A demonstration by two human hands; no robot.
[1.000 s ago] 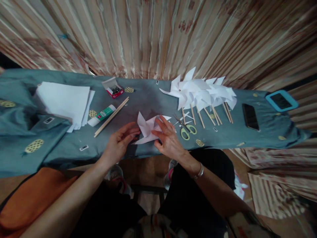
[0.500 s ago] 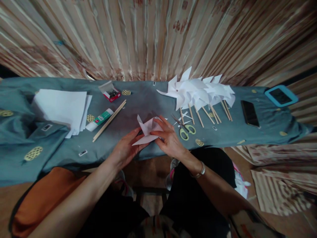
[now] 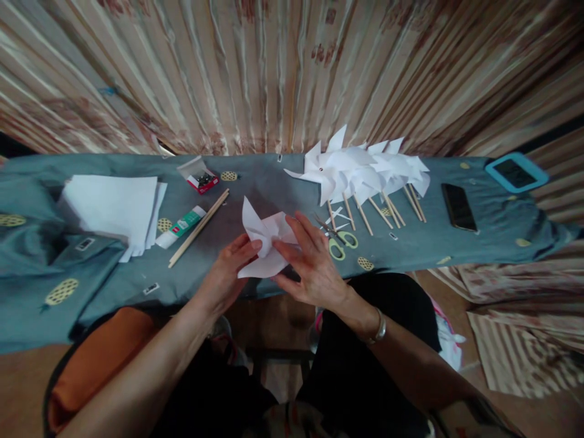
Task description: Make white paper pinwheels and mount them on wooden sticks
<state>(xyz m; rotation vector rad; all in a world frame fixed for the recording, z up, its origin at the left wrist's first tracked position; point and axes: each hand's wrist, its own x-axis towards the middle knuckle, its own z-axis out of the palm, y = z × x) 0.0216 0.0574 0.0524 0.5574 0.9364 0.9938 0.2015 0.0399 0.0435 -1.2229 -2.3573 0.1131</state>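
Left hand (image 3: 225,274) and right hand (image 3: 317,267) share a grip on one white paper pinwheel (image 3: 262,266), held above the near edge of a cloth-covered surface (image 3: 410,255), between the person's arms. Left thumb lies on the paper with the fingers curled behind it; right fingers reach over its centre and right-hand blade, closed on the paper too.

From left to right: a loose stack of white paper (image 3: 112,204) lies on the blue-grey, pineapple-patterned cloth. Next is a green-and-white tube (image 3: 182,226), with a few pale wooden sticks (image 3: 198,230) just beside it and an open red-and-white box (image 3: 201,176) of small dark pieces behind them. Past the held pinwheel, green-handled scissors (image 3: 340,240) lie near thin paper strips (image 3: 336,216). Behind these, overlapping white pinwheels on sticks (image 3: 351,167) form a row. Farther right are a dark phone (image 3: 458,207) and a blue-framed device (image 3: 517,173).
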